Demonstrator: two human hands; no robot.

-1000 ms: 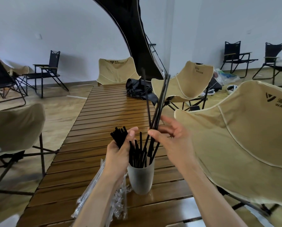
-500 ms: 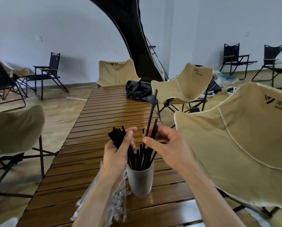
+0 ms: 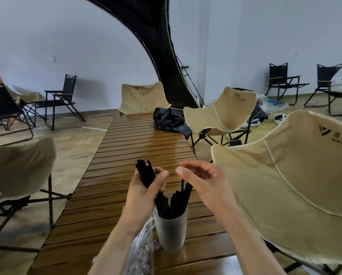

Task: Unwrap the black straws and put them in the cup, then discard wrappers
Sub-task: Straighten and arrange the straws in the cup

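cup [image 3: 171, 233] near table edge [image 3: 204, 231], hands [image 3: 144, 192] just above

Black straws [image 3: 173, 203] upright in grey cup [image 3: 171, 233]; clear wrappers [image 3: 144, 243] beside it.

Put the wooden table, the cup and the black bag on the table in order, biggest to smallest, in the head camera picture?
1. wooden table
2. black bag
3. cup
The bag and cup look close in size; the cup sits nearer the camera, so their order is unsure.

Black straws [image 3: 144, 174], pale grey cup [image 3: 171, 233], brown slatted table [image 3: 142, 139], seemingly clear wrappers [image 3: 141, 247].
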